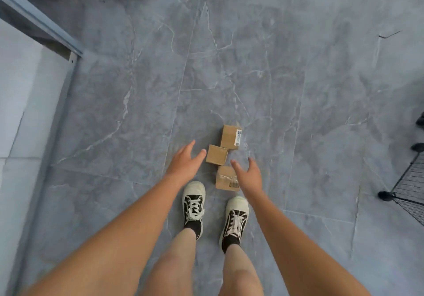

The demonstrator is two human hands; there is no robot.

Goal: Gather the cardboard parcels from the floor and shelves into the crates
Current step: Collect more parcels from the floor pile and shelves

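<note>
Three small cardboard parcels sat in a loose line on the grey floor (252, 54), just ahead of the person's shoes: far parcel (230, 136) w/ a white label on its right face, middle parcel (216, 155) touching it at a corner, near parcel (226, 178) beside the right shoe (235, 217). Left hand (184, 163) and right hand (249, 176) were both spread wide, fingers straight, holding nothing, flanking the middle parcel. The right hand overlapped the near parcel in view; I couldn't tell if it touched.

Risk, as I judged it: scooping all three at once could let one squirt out, since they only met at corners and weren't squared up. The foot was close enough to kick the near one.

The parcels looked nearly cubic, no clear long axis; the row itself ran away from the person, leaning slightly right. No crate was clearly in view, only a black wire rack (410, 187) at right.
</note>
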